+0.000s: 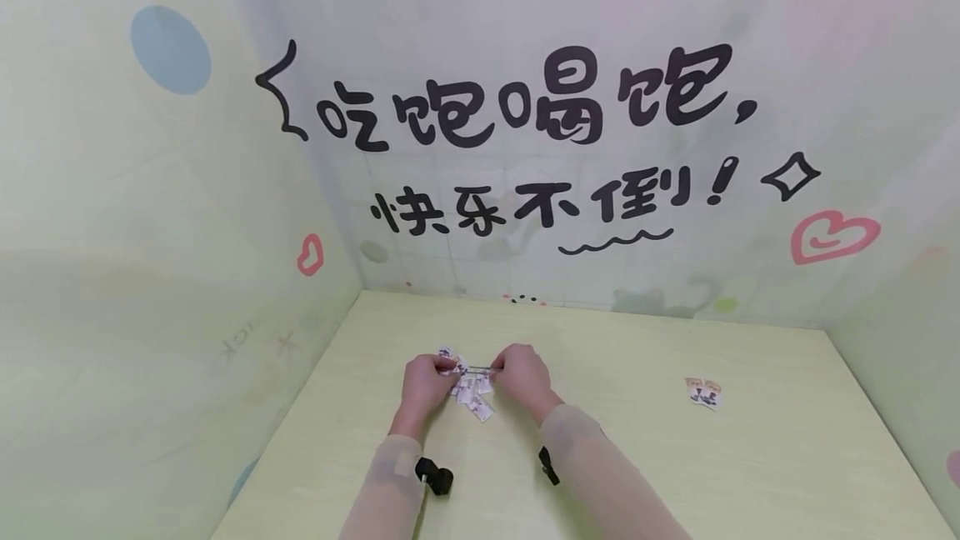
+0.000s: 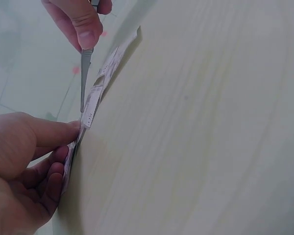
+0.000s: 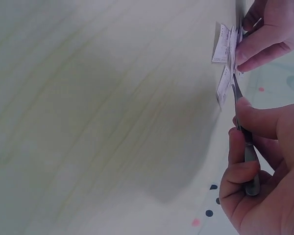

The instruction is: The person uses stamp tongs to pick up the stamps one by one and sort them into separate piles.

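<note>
My right hand (image 1: pixel 522 375) grips a pair of metal tweezers (image 3: pixel 248 149) between thumb and curled fingers. Their tips point left, right at the paper pieces by the fingertips of the other hand. With thumb and forefinger, my left hand (image 1: pixel 425 383) pinches one of the small printed paper pieces (image 2: pixel 91 106). Several such scraps lie partly overlapped under and in front of the fingers, one sticking out toward me (image 1: pixel 481 408). Part of the pinched piece is hidden behind the left fingers.
Further right on the pale wooden table (image 1: pixel 615 473) lies a torn piece of printed paper (image 1: pixel 703 395). A wall (image 1: pixel 525 273) with large black lettering stands behind the table, with side walls left and right. Black wrist mounts (image 1: pixel 435 477) sit on both forearms.
</note>
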Available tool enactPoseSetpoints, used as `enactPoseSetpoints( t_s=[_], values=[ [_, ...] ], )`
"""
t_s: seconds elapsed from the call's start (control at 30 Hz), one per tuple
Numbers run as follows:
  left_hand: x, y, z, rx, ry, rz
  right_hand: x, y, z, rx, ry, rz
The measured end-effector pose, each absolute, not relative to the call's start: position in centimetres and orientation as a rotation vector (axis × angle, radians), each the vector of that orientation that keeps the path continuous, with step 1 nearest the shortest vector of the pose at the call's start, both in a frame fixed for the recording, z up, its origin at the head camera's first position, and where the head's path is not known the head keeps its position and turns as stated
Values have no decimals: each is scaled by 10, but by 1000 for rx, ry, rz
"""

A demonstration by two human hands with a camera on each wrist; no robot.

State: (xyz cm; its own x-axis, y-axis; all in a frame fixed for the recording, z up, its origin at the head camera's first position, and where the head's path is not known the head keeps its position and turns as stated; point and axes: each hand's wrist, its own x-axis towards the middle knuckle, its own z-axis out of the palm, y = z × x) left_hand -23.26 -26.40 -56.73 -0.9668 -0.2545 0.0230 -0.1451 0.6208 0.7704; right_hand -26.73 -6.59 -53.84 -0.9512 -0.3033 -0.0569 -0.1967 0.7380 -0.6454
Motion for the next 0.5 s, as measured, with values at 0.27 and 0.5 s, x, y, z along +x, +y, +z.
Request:
enactPoseSetpoints(
  t_s=[0.27,0.5],
  values=[
    [-234,-265,-568,354,-2714,-1255,-270,-59,-529,-392,2742,-969],
    [-238,-265,-568,371,-2716,-1281,-268,-58,-527,-397,2706,-1002]
  ],
)
